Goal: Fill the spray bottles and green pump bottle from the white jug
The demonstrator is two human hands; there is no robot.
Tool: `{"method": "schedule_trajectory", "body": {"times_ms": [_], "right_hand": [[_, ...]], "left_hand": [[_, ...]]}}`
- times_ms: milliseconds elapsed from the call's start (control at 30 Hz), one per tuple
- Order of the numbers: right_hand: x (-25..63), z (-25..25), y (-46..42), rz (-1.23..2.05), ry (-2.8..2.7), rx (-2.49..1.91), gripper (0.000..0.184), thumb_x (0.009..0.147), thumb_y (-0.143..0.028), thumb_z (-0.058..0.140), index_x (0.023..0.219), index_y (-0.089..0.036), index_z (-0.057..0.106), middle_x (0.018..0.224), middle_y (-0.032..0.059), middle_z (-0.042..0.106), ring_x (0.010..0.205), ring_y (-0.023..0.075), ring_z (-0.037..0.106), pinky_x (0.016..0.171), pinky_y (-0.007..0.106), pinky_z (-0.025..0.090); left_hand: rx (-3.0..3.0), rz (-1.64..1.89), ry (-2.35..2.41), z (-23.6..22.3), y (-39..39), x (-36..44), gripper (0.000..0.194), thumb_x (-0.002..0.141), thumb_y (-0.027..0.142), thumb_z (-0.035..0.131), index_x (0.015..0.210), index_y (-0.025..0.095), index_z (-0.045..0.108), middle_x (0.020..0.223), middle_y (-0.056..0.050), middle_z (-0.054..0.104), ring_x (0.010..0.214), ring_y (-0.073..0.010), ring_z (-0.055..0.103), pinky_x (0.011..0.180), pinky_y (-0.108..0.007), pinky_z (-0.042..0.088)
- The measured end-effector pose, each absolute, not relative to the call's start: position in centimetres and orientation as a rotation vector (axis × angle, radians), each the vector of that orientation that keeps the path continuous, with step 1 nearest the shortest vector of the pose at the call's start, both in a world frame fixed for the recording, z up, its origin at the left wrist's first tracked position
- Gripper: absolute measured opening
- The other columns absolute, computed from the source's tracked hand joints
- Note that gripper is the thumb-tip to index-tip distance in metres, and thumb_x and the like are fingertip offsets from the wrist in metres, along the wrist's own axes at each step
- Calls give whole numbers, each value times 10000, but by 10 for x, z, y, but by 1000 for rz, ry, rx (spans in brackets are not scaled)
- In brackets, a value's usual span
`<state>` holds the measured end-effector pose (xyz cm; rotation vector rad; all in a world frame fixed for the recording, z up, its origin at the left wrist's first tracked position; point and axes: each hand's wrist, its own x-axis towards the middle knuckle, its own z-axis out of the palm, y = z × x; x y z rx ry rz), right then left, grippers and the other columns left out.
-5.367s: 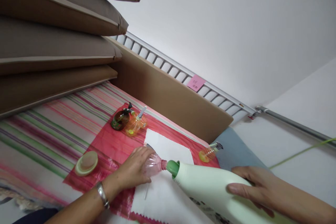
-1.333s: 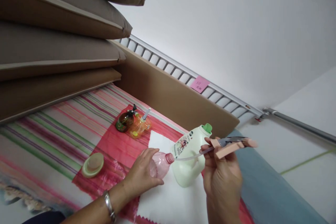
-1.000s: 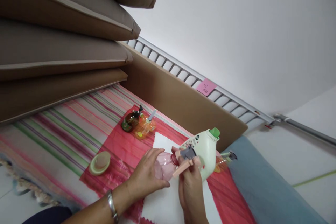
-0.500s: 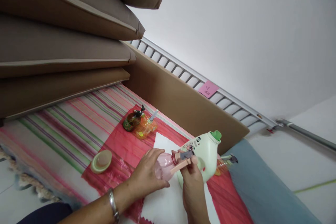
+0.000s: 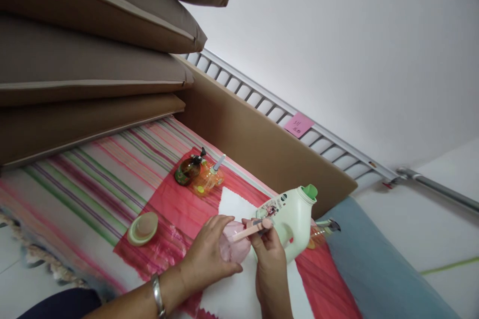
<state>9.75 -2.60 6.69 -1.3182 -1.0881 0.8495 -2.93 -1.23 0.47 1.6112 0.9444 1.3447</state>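
Observation:
A clear pink spray bottle is between my two hands over the white cloth. My left hand is wrapped round its rounded body. The fingers of my right hand are closed on its spray head, which has a pale pink handle lying along the bottle. Just behind my right hand stands a pale green jug with its green spout open at the top. The base of the jug is partly hidden by my right hand.
A dark bottle and an orange bottle sit on the red cloth. At left lies a round green cap. Another spray bottle is partly behind the jug. Brown cushions are stacked at left; a board stands behind.
My right hand and the spray head have turned: the pale handle now lies across the front of the bottle, and the grey part is mostly hidden. My left hand keeps its hold.

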Motion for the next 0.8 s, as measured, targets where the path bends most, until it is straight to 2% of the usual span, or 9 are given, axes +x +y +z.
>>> {"method": "schedule_trajectory", "body": {"times_ms": [267,433,567,667,800], "right_hand": [[88,54,-25,753,-957,-1301,495,663,-435,713,1072,-213,544,1089,43,653,1085,240,568,928,374,441],[86,54,-24,758,-994,-1323,497,682,-480,684,1075,-216,530,1143,41,617,1135,234,526,972,362,401],[90,58,-26,774,-1054,-1359,439,712,-508,647,1027,-218,548,1029,20,647,1028,225,573,904,352,439],[96,57,-28,806,-1108,-1361,375,739,-505,630,959,-208,567,940,18,663,937,221,608,865,364,460],[104,54,-31,879,-1108,-1319,384,771,-485,616,1051,-233,543,1058,42,659,1031,232,582,965,437,391]], "left_hand": [[1665,1321,928,12,-14,-31,794,482,131,774,1215,225,484,1205,-89,527,1148,-297,477,1010,-457,383],[1653,1256,962,16,-12,-33,789,458,124,780,1193,205,504,1167,-96,550,1110,-304,502,971,-455,418],[1639,1241,945,10,-10,-31,797,438,158,800,1177,209,506,1179,-89,551,1104,-299,506,975,-444,416],[1641,1249,932,6,-9,-30,799,442,174,803,1181,223,505,1168,-78,558,1089,-289,515,955,-431,433],[1650,1250,931,3,-9,-28,815,437,177,807,1191,216,499,1179,-86,551,1097,-289,508,962,-434,427]]}}
